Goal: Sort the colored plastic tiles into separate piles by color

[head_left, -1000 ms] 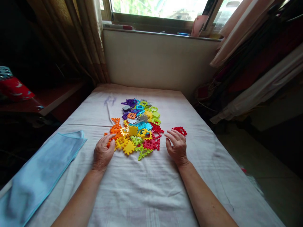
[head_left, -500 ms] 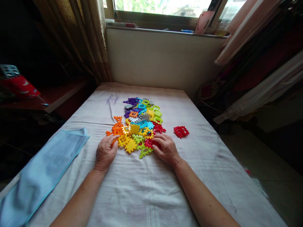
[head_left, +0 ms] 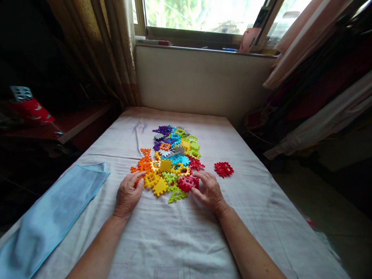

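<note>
Interlocking plastic building pieces (head_left: 166,165) lie in a colourful heap on the white bedsheet (head_left: 174,240). At the heap's near left edge, my left hand (head_left: 128,193) has its thumb and fingers closed around an orange piece (head_left: 138,180), partly hidden by them. Yellow pieces (head_left: 160,186) lie just right of those fingertips. On the other side, my right hand (head_left: 211,192) is open, thumb and fingers apart around the right edge of a red window-shaped piece (head_left: 187,183). A green triangular piece (head_left: 178,195) lies below it.
A small cluster of red pieces (head_left: 224,169) sits apart to the right. A light blue cloth (head_left: 64,213) lies along the left side. Beyond the bed are a low wall (head_left: 203,81), a curtain (head_left: 95,50), a dark red table (head_left: 84,118) and hanging clothes (head_left: 314,104).
My right thumb and fingers have spread and drawn slightly right, uncovering more of the red window-shaped piece. My left hand stays at the orange piece. The view has tilted up a little.
</note>
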Available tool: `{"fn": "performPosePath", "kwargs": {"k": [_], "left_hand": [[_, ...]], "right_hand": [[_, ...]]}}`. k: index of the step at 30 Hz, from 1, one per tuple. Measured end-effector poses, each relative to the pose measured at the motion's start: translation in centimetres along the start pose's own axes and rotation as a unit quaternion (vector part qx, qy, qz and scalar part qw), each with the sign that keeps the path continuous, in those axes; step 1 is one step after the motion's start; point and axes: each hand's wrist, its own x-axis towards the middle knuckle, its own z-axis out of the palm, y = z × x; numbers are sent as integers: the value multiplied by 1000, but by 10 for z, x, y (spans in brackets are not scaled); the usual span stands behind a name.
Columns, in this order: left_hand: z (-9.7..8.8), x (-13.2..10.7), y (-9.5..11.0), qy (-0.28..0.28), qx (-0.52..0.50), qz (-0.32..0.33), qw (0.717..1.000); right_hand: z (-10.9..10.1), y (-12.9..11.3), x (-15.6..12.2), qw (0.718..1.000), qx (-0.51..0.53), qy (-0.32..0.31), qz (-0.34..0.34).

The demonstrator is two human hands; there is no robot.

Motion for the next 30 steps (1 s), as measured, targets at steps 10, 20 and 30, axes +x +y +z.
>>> {"fn": "performPosePath", "kwargs": {"k": [10,20,30], "left_hand": [[3,1,-3,5,-23,-1,1000],[2,3,-1,-6,-20,-7,1000],[1,3,2,-18,-23,-24,999]], "right_hand": [[-23,61,-11,928,-204,143,278],[-22,66,-15,899,-271,142,314],[-2,23,6,978,-179,88,62]]}}
